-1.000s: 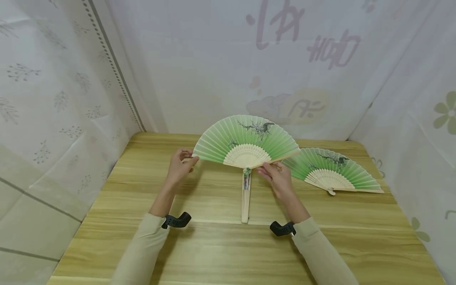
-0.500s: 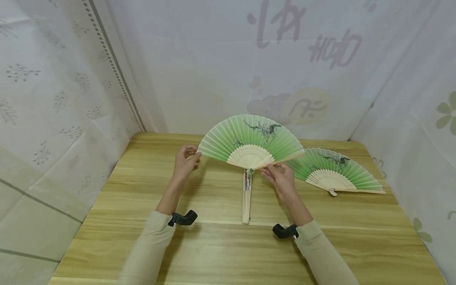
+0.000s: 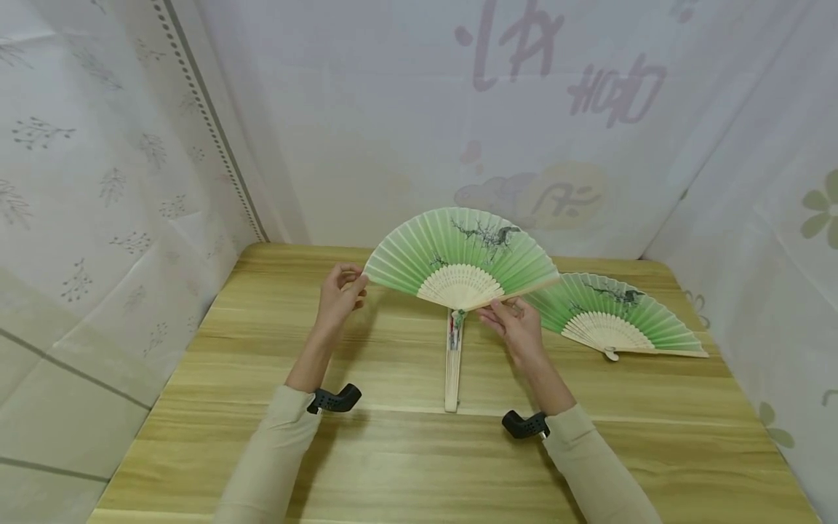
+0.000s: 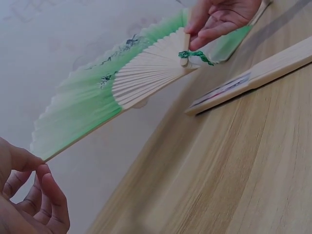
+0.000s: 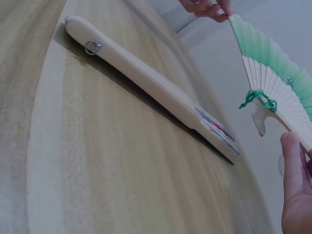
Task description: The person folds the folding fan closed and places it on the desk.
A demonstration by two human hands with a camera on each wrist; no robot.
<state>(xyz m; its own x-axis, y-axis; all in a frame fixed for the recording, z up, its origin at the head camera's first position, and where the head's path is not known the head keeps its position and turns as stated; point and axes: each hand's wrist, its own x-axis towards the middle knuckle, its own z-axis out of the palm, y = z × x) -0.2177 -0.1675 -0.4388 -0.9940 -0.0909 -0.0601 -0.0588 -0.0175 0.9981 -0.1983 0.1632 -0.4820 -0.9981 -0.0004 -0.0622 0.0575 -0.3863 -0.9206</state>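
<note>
A spread green fan (image 3: 461, 247) with a dark branch print is held up above the table between both hands. The left hand (image 3: 338, 298) pinches its left outer corner between thumb and finger; the left wrist view shows the same pinch (image 4: 36, 190). My right hand (image 3: 516, 327) grips the lower right rib, thumb on the near side. A green cord (image 5: 261, 101) is tied at the fan's pivot. Below the raised fan, a folded fan (image 3: 452, 371) with a pale outer stick and a coloured patch lies on the wood, touched by neither hand.
A second spread green fan (image 3: 609, 320) lies at the right of the wooden table (image 3: 406, 466), partly behind the raised fan and right hand. Printed cloth (image 3: 366, 131) hangs behind the table and on both sides.
Both hands and the raised fan have shifted slightly to the right since a second ago. Over the last half second the fan's left side has risen a little. Both grips stay the same.
</note>
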